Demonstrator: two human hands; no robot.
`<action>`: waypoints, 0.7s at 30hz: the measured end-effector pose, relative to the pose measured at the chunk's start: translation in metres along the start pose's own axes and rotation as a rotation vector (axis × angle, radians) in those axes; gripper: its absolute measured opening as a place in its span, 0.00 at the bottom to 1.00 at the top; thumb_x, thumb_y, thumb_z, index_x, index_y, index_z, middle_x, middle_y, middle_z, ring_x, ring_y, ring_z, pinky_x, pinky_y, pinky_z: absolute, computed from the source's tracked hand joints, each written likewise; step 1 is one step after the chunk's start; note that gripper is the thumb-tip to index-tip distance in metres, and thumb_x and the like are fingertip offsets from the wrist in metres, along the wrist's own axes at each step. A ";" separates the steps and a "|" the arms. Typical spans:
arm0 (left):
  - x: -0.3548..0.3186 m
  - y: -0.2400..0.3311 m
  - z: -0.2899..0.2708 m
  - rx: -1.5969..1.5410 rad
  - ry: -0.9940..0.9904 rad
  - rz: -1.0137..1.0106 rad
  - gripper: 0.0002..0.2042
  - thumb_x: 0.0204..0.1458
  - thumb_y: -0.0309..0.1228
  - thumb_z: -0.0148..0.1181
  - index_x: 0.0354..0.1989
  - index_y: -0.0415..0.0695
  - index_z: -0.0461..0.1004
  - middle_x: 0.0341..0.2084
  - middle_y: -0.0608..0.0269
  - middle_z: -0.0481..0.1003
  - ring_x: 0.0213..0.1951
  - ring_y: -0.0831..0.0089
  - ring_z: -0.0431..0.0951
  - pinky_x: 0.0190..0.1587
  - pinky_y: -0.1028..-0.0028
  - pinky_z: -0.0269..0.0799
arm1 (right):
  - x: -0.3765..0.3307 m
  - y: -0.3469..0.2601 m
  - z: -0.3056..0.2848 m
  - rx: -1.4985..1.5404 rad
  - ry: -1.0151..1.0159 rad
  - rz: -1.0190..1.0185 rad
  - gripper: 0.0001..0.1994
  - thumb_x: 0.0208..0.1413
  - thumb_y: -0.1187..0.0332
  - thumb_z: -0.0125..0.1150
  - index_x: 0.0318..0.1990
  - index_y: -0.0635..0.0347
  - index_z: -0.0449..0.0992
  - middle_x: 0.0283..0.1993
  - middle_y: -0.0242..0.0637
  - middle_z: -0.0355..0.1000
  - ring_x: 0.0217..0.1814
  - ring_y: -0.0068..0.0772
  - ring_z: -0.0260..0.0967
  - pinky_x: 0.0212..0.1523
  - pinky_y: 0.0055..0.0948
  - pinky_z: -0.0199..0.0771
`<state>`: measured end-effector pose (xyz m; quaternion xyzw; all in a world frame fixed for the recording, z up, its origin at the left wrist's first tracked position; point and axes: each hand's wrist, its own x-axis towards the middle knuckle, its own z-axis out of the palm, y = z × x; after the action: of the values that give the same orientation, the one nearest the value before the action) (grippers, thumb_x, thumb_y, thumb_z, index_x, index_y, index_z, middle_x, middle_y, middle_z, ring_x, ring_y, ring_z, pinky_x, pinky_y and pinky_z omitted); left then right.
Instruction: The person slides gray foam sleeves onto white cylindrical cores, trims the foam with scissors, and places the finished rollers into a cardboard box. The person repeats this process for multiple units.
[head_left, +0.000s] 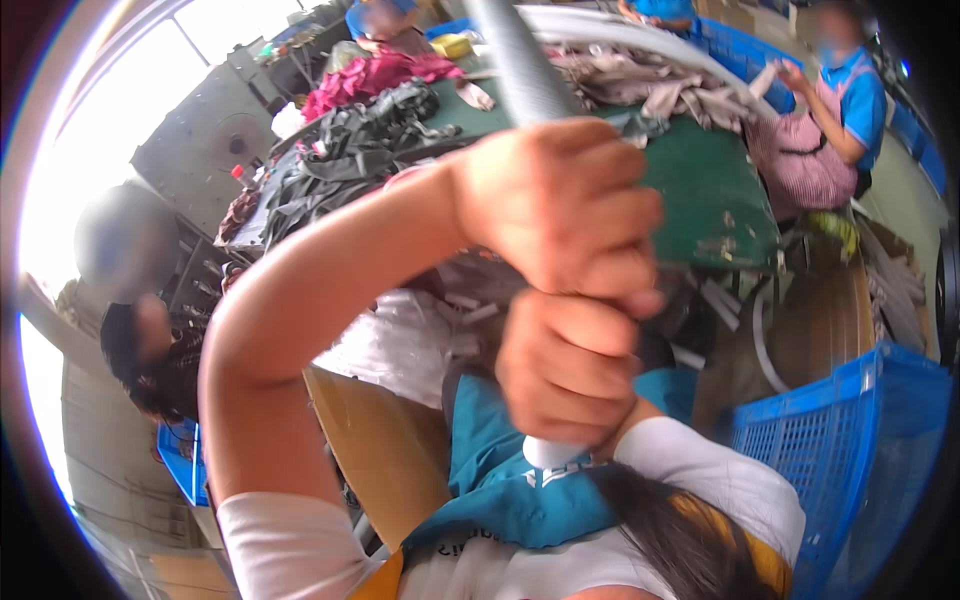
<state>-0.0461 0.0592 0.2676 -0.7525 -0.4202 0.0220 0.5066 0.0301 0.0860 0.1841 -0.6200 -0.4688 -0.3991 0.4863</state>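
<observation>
A thick grey pole (522, 65) rises from my fists toward the top edge, tilted slightly left and blurred. My left hand (560, 205) is wrapped round it with the fingers closed. Directly below, touching it, my right hand (568, 365) also grips the pole in a fist. A rounded white end (551, 453) pokes out under the right fist; whether it belongs to the pole I cannot tell. Behind my hands stands a green-topped table (700, 190) with dark cloth (350, 150), crimson cloth (385, 78) and beige cloth (690, 100) heaped on it.
A blue plastic crate (830, 430) stands close on my right. Cardboard (375, 450) and white plastic sheeting (390, 345) lie low in front of me. One person (835, 110) sits at the far right, another (385, 20) works beyond the table, and a dark-haired person (150, 340) is at left.
</observation>
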 end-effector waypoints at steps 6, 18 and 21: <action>-0.013 -0.044 0.022 0.435 -0.003 -0.218 0.12 0.35 0.33 0.61 0.28 0.52 0.64 0.22 0.71 0.64 0.21 0.73 0.67 0.22 0.75 0.66 | 0.018 -0.003 0.026 -0.508 0.042 0.231 0.23 0.53 0.45 0.62 0.26 0.60 0.71 0.21 0.36 0.68 0.17 0.35 0.67 0.15 0.28 0.60; -0.026 0.042 -0.010 -1.135 -0.190 -1.180 0.71 0.21 0.47 0.81 0.70 0.46 0.28 0.40 0.55 0.73 0.33 0.74 0.75 0.35 0.76 0.74 | -0.090 0.052 0.099 -1.361 1.791 0.099 0.23 0.54 0.60 0.67 0.49 0.61 0.63 0.43 0.39 0.68 0.39 0.26 0.71 0.38 0.25 0.73; -0.026 0.085 0.025 -1.455 0.151 -1.421 0.72 0.21 0.47 0.81 0.71 0.51 0.26 0.46 0.51 0.68 0.34 0.72 0.75 0.36 0.74 0.75 | -0.144 0.061 0.084 -1.740 1.832 -0.005 0.42 0.47 0.57 0.73 0.62 0.64 0.52 0.57 0.43 0.60 0.56 0.32 0.64 0.52 0.33 0.68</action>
<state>-0.0226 0.0493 0.1786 -0.4538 -0.6482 -0.5920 -0.1527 0.0574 0.1352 0.0160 -0.2300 0.4549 -0.8580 0.0636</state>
